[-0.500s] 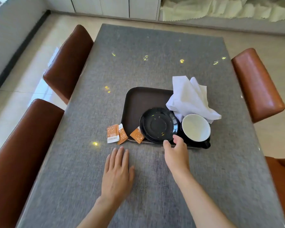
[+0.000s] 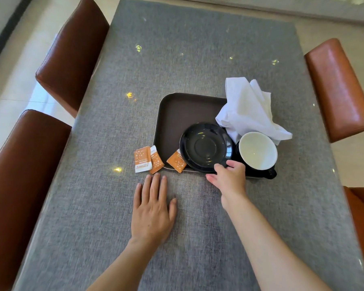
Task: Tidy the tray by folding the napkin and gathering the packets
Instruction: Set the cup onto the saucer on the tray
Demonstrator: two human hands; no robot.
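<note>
Two orange packets [image 2: 148, 159] lay overlapping on the grey tabletop [image 2: 197, 59], just outside the near left corner of the brown tray [image 2: 176, 114]. The left hand [image 2: 152, 208] rested flat on the tabletop just short of them, fingers spread, its grip open and empty. A third packet [image 2: 176, 160] lay across the tray's near rim, tucked against the edge of the black saucer [image 2: 206, 147]. The right hand [image 2: 227, 180] was at the tray's near edge, thumb and fingertips at the saucer's rim beside the cup [image 2: 257, 151]; whether its grip had closed on the rim or merely touched it could not be told. The white napkin [image 2: 248, 110] stood crumpled at the tray's far right corner, spilling over the rim behind the cup, not yet folded.

Assessment: the task appeared to be at its opening, with neither packets gathered nor napkin folded. The step in hand seemed to be steadying or shifting the saucer to free the third packet. The next move would call for a light pinch on each thin packet, the left hand being nearest the outside pair, and for care not to knock the cup
</note>
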